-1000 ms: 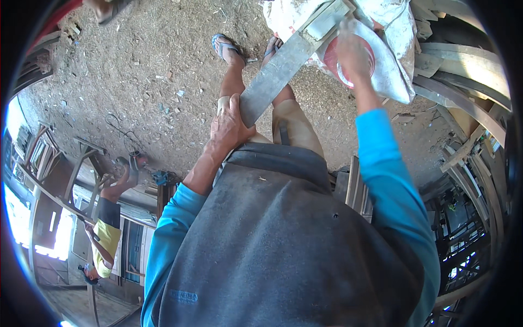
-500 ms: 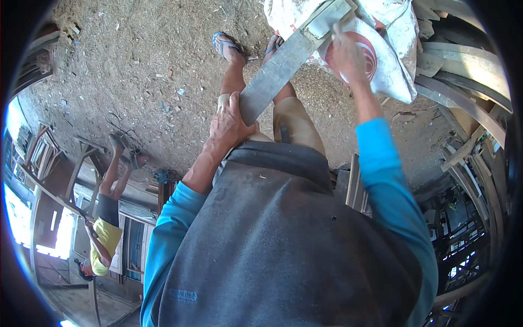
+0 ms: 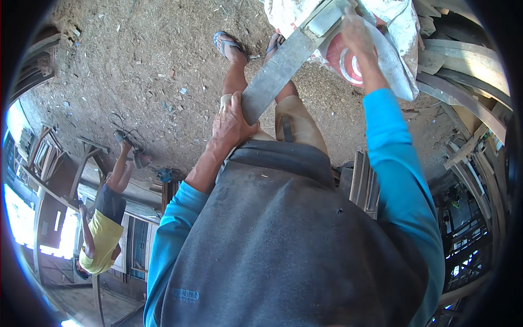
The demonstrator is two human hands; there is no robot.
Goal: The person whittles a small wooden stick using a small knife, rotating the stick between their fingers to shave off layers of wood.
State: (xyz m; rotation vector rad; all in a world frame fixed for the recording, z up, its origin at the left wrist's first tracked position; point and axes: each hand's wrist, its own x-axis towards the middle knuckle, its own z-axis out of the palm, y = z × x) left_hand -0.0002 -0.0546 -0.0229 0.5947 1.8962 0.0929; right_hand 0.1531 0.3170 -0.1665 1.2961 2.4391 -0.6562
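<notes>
A: Left hand (image 3: 231,122): clenched round the near end of a grey wooden plank (image 3: 283,65), thumb over the top face. Plank held off the ground, slanting up and away from the body, over the knees.

B: Right hand (image 3: 357,32): laid on the far end of the plank, fingers curled over the edge. Counted as grasping the plank, though fingertips hidden behind it.

A: Landmark taken as the plank. Just beyond its far end, touching or nearly so: white sack (image 3: 392,49) with a red round print, lying on the dirt. Cannot tell whether plank rests on the sack or merely passes in front.

B: Under the plank's middle: two feet in blue sandals (image 3: 226,46) on sawdust-strewn ground (image 3: 120,71). Right of the plank, beyond the sack: stacked timber (image 3: 463,92), curved by the lens. Well apart from the plank, to the lower left: another person in a yellow shirt (image 3: 101,237), standing near wooden frames (image 3: 87,152). Not involved with the plank.

A: Progress, as judgement only: plank already lifted and under control of both hands; not set down, not placed on any support seen. No cut, mark or tool visible on it. Handling judged as mid-way: pick-up done, putting down or positioning left.

B: Agreed. End state not readable from this view.
</notes>
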